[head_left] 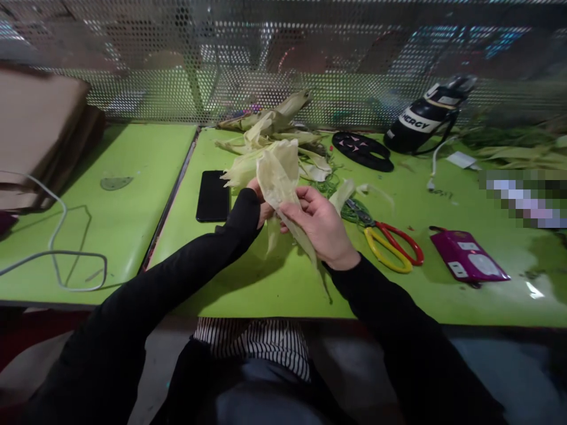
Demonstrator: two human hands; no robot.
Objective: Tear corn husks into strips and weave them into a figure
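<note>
Both my hands hold pale corn husks (280,171) above the green table (248,280). My left hand (264,208) is closed round them from behind, its fingers partly hidden by the husk. On the other side my right hand (325,224) pinches the husk between thumb and fingers, and a thin tail of it hangs down below. More dry husks (283,112) lie heaped behind my hands. Scissors (390,239) with one red and one yellow handle rest to the right, near a bundle of green strands (354,211).
A black phone (213,196) lies left of my hands. Behind stand a black bottle (420,121), a black oval plate (362,150) and a perforated metal screen (248,65). At right is a purple pouch (469,255); at left, a white cable (59,236) and cardboard (39,130).
</note>
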